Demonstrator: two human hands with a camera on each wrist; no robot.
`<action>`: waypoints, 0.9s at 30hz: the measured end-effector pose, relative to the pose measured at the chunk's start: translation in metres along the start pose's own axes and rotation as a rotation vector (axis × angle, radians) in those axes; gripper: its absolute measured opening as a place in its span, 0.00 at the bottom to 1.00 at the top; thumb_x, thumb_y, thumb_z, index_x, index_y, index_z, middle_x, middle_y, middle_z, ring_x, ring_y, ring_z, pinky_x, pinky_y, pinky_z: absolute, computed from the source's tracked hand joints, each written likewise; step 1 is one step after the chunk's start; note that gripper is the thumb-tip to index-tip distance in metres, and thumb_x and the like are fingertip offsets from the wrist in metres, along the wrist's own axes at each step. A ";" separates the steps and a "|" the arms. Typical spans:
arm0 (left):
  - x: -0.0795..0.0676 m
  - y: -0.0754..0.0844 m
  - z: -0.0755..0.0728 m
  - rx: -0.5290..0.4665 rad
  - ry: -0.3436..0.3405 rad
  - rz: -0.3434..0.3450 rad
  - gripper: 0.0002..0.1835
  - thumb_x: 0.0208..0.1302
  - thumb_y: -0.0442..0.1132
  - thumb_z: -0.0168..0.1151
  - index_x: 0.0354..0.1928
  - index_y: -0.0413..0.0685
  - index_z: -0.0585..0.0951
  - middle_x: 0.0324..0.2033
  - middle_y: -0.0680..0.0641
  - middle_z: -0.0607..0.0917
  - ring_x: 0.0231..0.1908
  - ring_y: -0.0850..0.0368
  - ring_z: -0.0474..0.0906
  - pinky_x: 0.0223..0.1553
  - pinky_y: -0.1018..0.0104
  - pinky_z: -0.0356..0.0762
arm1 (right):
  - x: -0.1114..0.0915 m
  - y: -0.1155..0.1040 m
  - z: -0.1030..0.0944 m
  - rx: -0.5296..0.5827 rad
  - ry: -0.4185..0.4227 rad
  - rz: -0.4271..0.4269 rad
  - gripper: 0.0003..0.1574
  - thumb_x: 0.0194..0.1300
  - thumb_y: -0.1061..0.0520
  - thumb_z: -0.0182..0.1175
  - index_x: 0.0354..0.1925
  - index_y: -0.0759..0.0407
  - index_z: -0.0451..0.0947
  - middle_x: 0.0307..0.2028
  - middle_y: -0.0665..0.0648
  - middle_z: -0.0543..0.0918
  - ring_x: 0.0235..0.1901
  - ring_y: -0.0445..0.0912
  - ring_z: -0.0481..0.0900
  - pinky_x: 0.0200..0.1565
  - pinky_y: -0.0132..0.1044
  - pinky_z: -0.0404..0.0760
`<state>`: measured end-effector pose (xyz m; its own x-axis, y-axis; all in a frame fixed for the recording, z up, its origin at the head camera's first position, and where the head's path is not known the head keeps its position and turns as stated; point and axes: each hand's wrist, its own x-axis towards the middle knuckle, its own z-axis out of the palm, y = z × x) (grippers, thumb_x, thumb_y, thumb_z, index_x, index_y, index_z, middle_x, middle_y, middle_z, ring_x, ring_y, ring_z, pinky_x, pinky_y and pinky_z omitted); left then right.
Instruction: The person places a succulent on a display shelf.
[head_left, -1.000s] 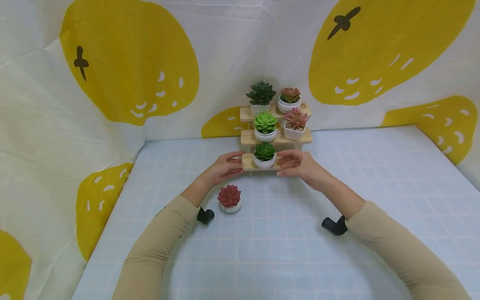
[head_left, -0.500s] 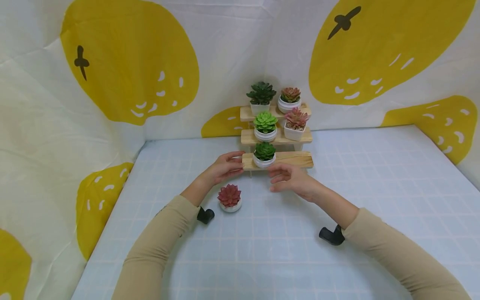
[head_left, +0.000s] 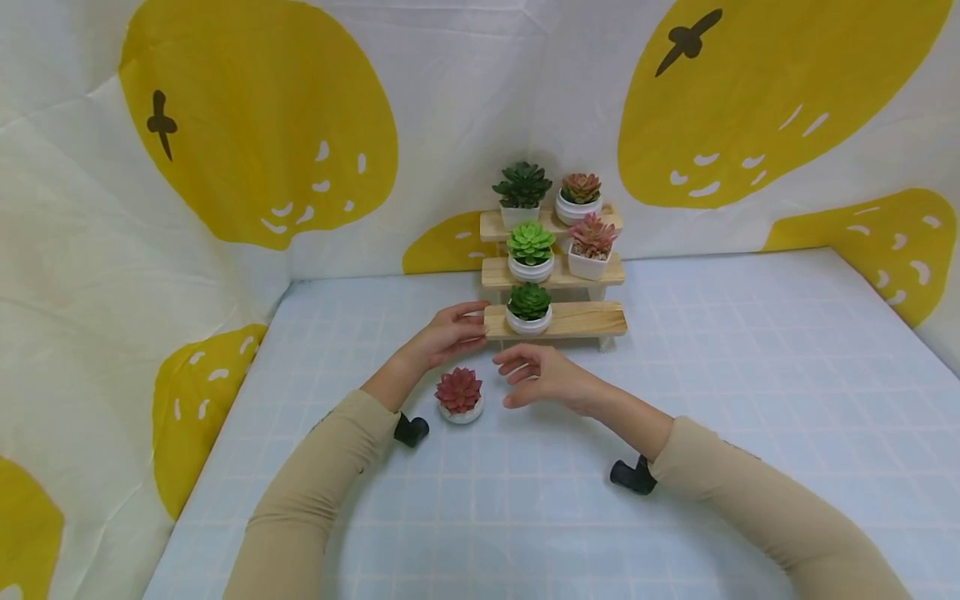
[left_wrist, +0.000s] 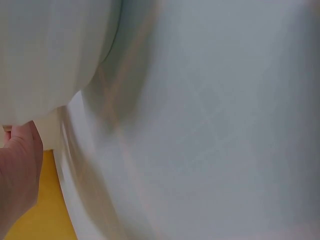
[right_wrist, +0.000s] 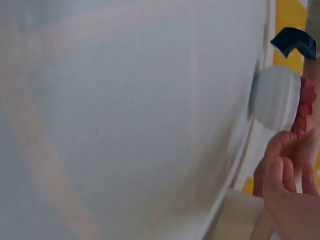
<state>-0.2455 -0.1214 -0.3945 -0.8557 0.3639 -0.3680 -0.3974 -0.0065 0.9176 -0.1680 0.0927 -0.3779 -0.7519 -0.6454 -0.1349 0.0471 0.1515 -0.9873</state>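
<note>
My left hand [head_left: 450,333] holds the left end of the bottom shelf of a three-tier wooden plant stand [head_left: 588,320]. On that shelf sits a dark green succulent [head_left: 529,303] in a round white pot. My right hand [head_left: 551,379] hovers in front of the stand, fingers loosely bent and nothing between them. To its left, on the table, stands a red succulent [head_left: 459,393] in a white pot. That white pot [right_wrist: 276,98] shows up close in the right wrist view, just beyond the right fingertips, and its side [left_wrist: 45,55] fills the left wrist view's top corner.
A bright green succulent [head_left: 531,245] and a pink one [head_left: 592,238] share the middle shelf. A tall dark green plant [head_left: 522,187] and an orange-tinged succulent [head_left: 580,192] stand on top. Behind hangs a lemon-print cloth [head_left: 465,100]; a pale blue checked cloth [head_left: 750,375] covers the table.
My right hand has left the bottom shelf beside the dark green succulent and moved left and toward me, nearer the red succulent. The left hand stays at the shelf's left end.
</note>
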 end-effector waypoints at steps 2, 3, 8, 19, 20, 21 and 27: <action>-0.001 0.000 0.000 0.005 -0.002 0.004 0.28 0.66 0.26 0.50 0.68 0.44 0.62 0.61 0.37 0.67 0.44 0.56 0.75 0.52 0.62 0.75 | 0.004 0.001 0.005 -0.010 -0.008 0.002 0.39 0.50 0.67 0.67 0.60 0.71 0.65 0.55 0.71 0.70 0.53 0.64 0.69 0.45 0.39 0.79; -0.001 0.000 0.000 0.008 -0.003 0.007 0.28 0.66 0.26 0.50 0.68 0.44 0.62 0.61 0.37 0.67 0.44 0.56 0.75 0.51 0.63 0.76 | 0.006 0.002 0.007 -0.017 -0.010 0.001 0.39 0.50 0.67 0.67 0.60 0.71 0.65 0.54 0.70 0.71 0.52 0.63 0.70 0.45 0.38 0.79; -0.001 0.000 0.000 0.011 -0.002 0.016 0.28 0.67 0.26 0.49 0.68 0.44 0.62 0.62 0.37 0.66 0.45 0.55 0.74 0.48 0.66 0.78 | 0.016 0.006 0.018 -0.050 -0.003 0.003 0.40 0.48 0.69 0.68 0.60 0.69 0.66 0.54 0.68 0.71 0.51 0.60 0.71 0.44 0.38 0.79; 0.000 -0.001 -0.001 -0.007 -0.014 0.033 0.28 0.66 0.24 0.50 0.68 0.42 0.62 0.61 0.35 0.67 0.42 0.58 0.75 0.47 0.66 0.79 | 0.032 0.006 0.031 -0.171 -0.031 -0.002 0.44 0.44 0.69 0.71 0.60 0.67 0.66 0.49 0.63 0.74 0.45 0.51 0.74 0.45 0.36 0.79; 0.000 -0.001 -0.001 -0.009 -0.018 0.035 0.28 0.66 0.24 0.49 0.68 0.42 0.62 0.61 0.35 0.66 0.43 0.58 0.75 0.47 0.66 0.79 | 0.033 0.005 0.032 -0.186 -0.034 -0.003 0.44 0.44 0.69 0.71 0.60 0.66 0.66 0.49 0.62 0.74 0.44 0.50 0.74 0.44 0.35 0.79; 0.000 -0.001 -0.001 -0.010 -0.021 0.036 0.28 0.66 0.24 0.49 0.68 0.42 0.62 0.62 0.35 0.66 0.43 0.57 0.75 0.46 0.66 0.79 | 0.034 0.005 0.034 -0.198 -0.035 -0.004 0.44 0.43 0.68 0.72 0.59 0.66 0.67 0.48 0.62 0.74 0.44 0.50 0.74 0.43 0.34 0.79; 0.000 -0.001 -0.001 -0.023 -0.030 0.036 0.29 0.66 0.24 0.49 0.68 0.42 0.61 0.62 0.35 0.66 0.44 0.57 0.74 0.46 0.67 0.79 | 0.039 0.004 0.038 -0.259 -0.034 -0.003 0.43 0.41 0.67 0.73 0.57 0.65 0.69 0.46 0.59 0.76 0.41 0.48 0.74 0.39 0.30 0.77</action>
<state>-0.2459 -0.1224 -0.3953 -0.8595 0.3904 -0.3299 -0.3742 -0.0409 0.9264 -0.1721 0.0400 -0.3902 -0.7288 -0.6705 -0.1388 -0.1288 0.3333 -0.9340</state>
